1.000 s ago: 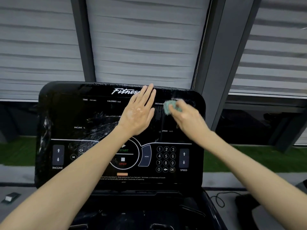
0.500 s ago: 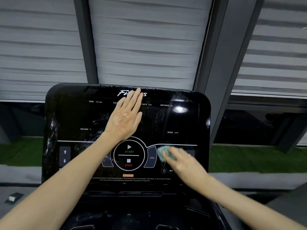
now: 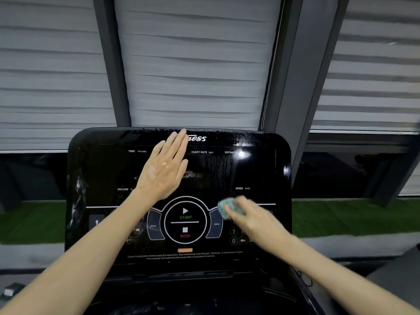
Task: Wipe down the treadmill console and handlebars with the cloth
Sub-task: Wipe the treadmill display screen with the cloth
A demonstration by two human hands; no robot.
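The black glossy treadmill console (image 3: 261, 171) fills the middle of the view, with wet streaks on its surface. My left hand (image 3: 164, 165) lies flat on its upper centre, fingers together and pointing up past the logo. My right hand (image 3: 252, 218) presses a small crumpled teal cloth (image 3: 227, 206) against the console's lower right, over the number keypad, just right of the round START/STOP dial (image 3: 185, 222). The right hand is motion-blurred. No handlebars are plainly visible.
Grey window blinds (image 3: 195, 64) and dark frame posts (image 3: 293, 76) stand behind the console. A green turf strip (image 3: 341, 217) runs outside. A black tray section (image 3: 204, 298) sits below the console, a cable (image 3: 303, 278) at its right, a small object (image 3: 11, 291) at lower left.
My right hand swept the cloth from the console's upper right down to the keypad, then shifted slightly up and right. My left hand stayed flat on the console.
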